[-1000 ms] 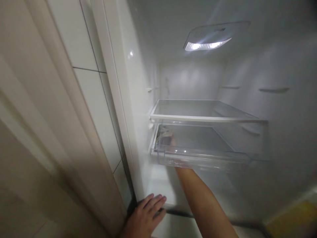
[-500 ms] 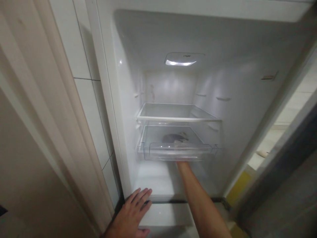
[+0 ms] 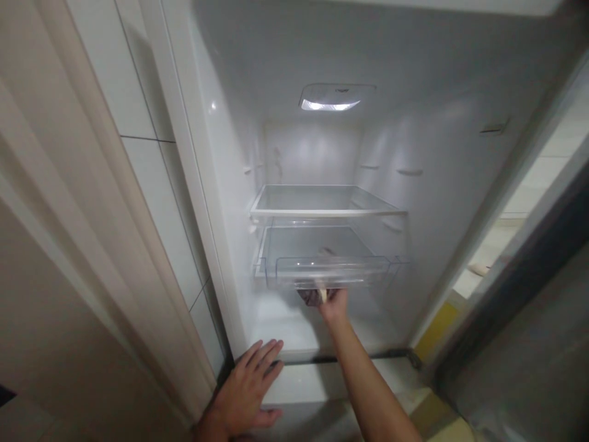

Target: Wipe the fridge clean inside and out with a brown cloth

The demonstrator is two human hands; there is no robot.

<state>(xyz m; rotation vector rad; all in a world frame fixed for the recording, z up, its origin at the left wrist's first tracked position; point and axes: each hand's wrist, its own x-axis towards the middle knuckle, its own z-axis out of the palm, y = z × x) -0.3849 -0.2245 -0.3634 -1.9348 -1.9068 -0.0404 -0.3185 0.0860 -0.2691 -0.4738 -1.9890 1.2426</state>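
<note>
My right hand (image 3: pixel 334 305) is inside an open refrigerator, just below the clear plastic drawer (image 3: pixel 331 270). Its fingers are closed around a dark grey-brown cloth (image 3: pixel 310 296) with a pale part. The cloth's upper portion shows blurred through the clear drawer front. At the lower left, my left hand (image 3: pixel 246 390) rests with fingers spread on the refrigerator's front edge, holding nothing.
A glass shelf (image 3: pixel 322 212) with a white front trim sits above the drawer. A lit lamp (image 3: pixel 330 105) is in the ceiling. A wooden door frame (image 3: pixel 105 202) stands left, and the dark open door (image 3: pixel 529 344) is at right.
My right hand has drawn the cloth down and forward from under the drawer, so part of it shows below. My left hand has stayed on the edge. The view has tilted slightly.
</note>
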